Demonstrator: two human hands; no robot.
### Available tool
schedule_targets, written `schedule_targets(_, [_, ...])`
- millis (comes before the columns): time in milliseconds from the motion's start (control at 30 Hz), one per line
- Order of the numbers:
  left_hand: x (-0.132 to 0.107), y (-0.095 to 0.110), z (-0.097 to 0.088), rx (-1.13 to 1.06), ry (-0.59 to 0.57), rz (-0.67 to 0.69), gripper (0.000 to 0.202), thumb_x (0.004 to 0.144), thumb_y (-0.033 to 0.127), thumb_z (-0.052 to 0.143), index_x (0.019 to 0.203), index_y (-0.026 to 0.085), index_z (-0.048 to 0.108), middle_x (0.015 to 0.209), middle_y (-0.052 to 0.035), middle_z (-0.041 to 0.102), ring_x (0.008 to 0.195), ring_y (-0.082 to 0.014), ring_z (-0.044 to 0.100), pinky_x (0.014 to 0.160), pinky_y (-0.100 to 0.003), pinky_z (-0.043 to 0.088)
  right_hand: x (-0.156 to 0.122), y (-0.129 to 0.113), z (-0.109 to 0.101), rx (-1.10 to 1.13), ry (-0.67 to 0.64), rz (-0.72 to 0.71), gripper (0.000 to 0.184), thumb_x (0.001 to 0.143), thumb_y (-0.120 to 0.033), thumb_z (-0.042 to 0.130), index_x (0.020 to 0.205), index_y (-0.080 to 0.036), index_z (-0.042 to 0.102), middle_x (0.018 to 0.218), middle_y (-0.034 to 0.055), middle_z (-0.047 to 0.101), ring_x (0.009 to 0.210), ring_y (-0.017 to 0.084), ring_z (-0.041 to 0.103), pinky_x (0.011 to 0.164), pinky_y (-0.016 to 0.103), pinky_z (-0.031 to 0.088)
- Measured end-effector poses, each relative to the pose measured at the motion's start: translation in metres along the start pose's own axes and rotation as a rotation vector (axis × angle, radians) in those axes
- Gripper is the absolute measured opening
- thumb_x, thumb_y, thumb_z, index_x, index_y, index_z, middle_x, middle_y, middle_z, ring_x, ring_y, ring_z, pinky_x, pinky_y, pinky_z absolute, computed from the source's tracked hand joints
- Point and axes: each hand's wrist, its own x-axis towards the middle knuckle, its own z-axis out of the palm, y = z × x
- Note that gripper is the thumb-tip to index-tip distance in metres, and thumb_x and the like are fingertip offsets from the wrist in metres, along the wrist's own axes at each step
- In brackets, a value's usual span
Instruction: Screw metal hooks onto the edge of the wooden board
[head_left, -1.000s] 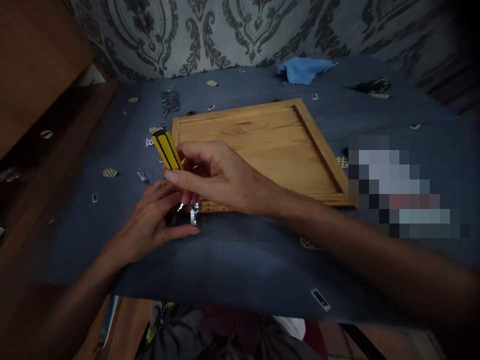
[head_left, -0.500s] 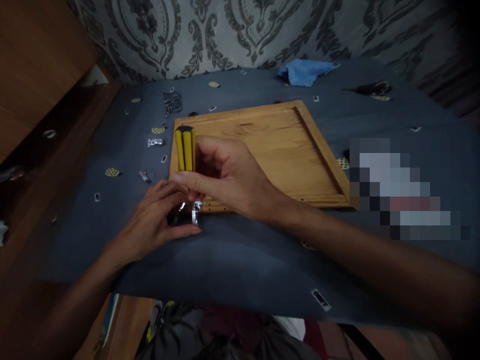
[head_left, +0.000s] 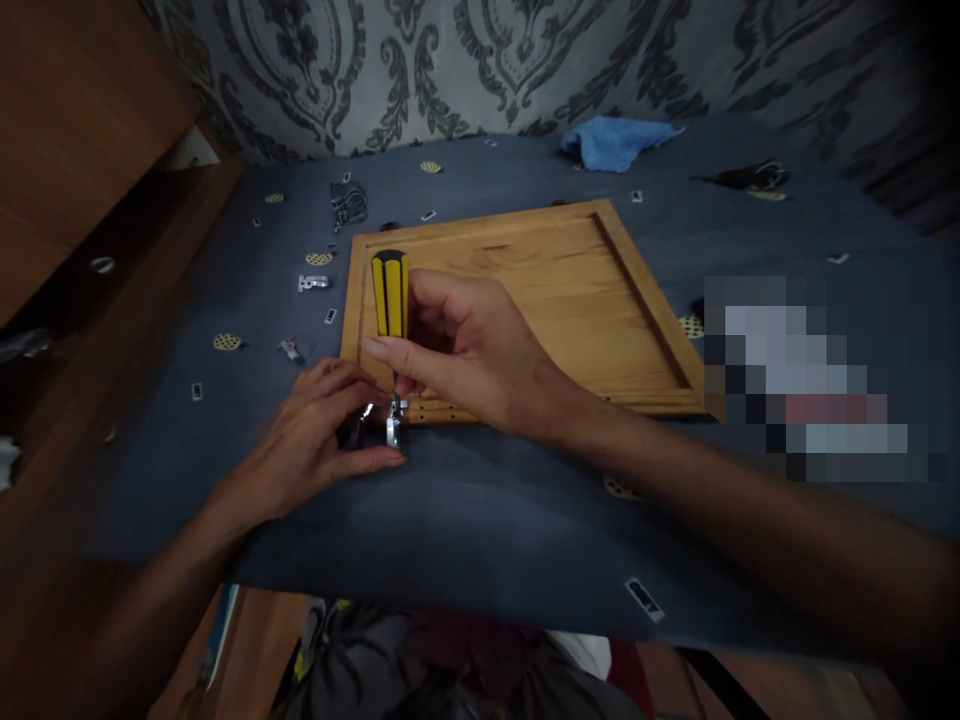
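My right hand [head_left: 465,355] is closed around a yellow-and-black screwdriver [head_left: 391,292], which stands almost upright with its tip down at a small shiny metal fitting [head_left: 392,425]. The fitting sits at the near left corner of a framed wooden panel [head_left: 540,290] lying flat on a dark blue patterned cloth [head_left: 480,510]. My left hand [head_left: 315,440] is pinched on that metal fitting, thumb beneath it and fingers over it, holding it against the panel's edge.
Loose metal fittings [head_left: 311,284] and a cluster of hardware [head_left: 346,205] lie left of and behind the panel. A blue rag [head_left: 615,140] and a dark object [head_left: 746,177] rest near the patterned wall. A wooden cabinet [head_left: 67,150] stands at the left.
The screwdriver handle has swung from leaning left to nearly upright and shifted right over the fitting. My left hand has stayed on the fitting.
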Motion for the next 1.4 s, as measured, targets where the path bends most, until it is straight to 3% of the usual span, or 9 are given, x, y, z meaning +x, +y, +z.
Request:
schedule_targets(467, [0.000,0.001,0.001,0.016,0.035,0.020,0.048,0.096,0.066,0.061,0.109,0.021,0.071,0.114,-0.0086,0.072,0.108,-0.0295,0.067,0.095,-0.045,0.055,-0.001,0.003,0.003,0.043,0.001,-0.013,0.023,0.096,-0.030,0.071,0.083,-0.022,0.054,0.081,-0.0018,0.064,0.072,0.014,0.061,0.065,0.028,0.053])
schedule_targets(667, [0.002,0.003,-0.002,0.012,0.042,0.043,0.044,0.096,0.063,0.064,0.115,0.024,0.070,0.119,-0.0073,0.072,0.111,-0.0295,0.067,0.097,-0.047,0.056,-0.002,-0.010,-0.003,0.025,-0.124,0.007,0.013,0.098,-0.026,0.067,0.090,-0.021,0.058,0.086,-0.0013,0.067,0.079,0.014,0.063,0.072,0.028,0.052])
schedule_targets(833, [0.002,0.003,0.001,0.021,0.103,0.048,0.045,0.095,0.068,0.061,0.104,0.024,0.070,0.096,-0.0048,0.069,0.095,-0.0281,0.067,0.086,-0.044,0.057,-0.004,-0.021,-0.003,0.057,-0.251,0.039,0.014,0.100,-0.019,0.061,0.086,-0.018,0.060,0.081,-0.0009,0.067,0.078,0.013,0.065,0.071,0.026,0.051])
schedule_targets(933, [0.001,0.002,0.002,0.045,0.108,0.050,0.047,0.095,0.068,0.060,0.104,0.023,0.069,0.092,-0.0041,0.067,0.089,-0.0261,0.065,0.082,-0.042,0.057,-0.004,-0.019,-0.001,0.115,-0.228,0.033,0.013,0.097,-0.016,0.065,0.086,-0.018,0.060,0.077,-0.0032,0.064,0.075,0.012,0.065,0.068,0.025,0.050])
schedule_targets(1067, [0.001,0.002,0.002,0.066,0.112,0.057,0.049,0.096,0.070,0.057,0.101,0.022,0.069,0.086,-0.0036,0.066,0.083,-0.0239,0.063,0.074,-0.038,0.055,-0.004,-0.015,0.003,0.081,-0.148,0.026,0.024,0.094,-0.021,0.072,0.080,-0.020,0.053,0.071,-0.0054,0.058,0.072,0.011,0.060,0.062,0.022,0.047])
schedule_targets(1200, [0.002,0.003,0.001,0.079,0.097,0.038,0.052,0.096,0.071,0.057,0.098,0.021,0.069,0.085,-0.0032,0.067,0.083,-0.0236,0.063,0.078,-0.041,0.056,-0.005,-0.013,0.003,0.101,-0.140,0.027,0.026,0.092,-0.023,0.074,0.081,-0.021,0.051,0.072,-0.0058,0.057,0.071,0.011,0.058,0.061,0.022,0.048])
schedule_targets(1400, [0.002,0.004,0.001,0.035,0.098,0.026,0.050,0.096,0.072,0.057,0.106,0.025,0.069,0.099,-0.0045,0.071,0.097,-0.0271,0.066,0.087,-0.044,0.058,-0.004,-0.016,0.002,0.163,-0.248,0.065,0.011,0.098,-0.019,0.062,0.089,-0.021,0.056,0.090,-0.0016,0.067,0.081,0.012,0.064,0.071,0.023,0.055])
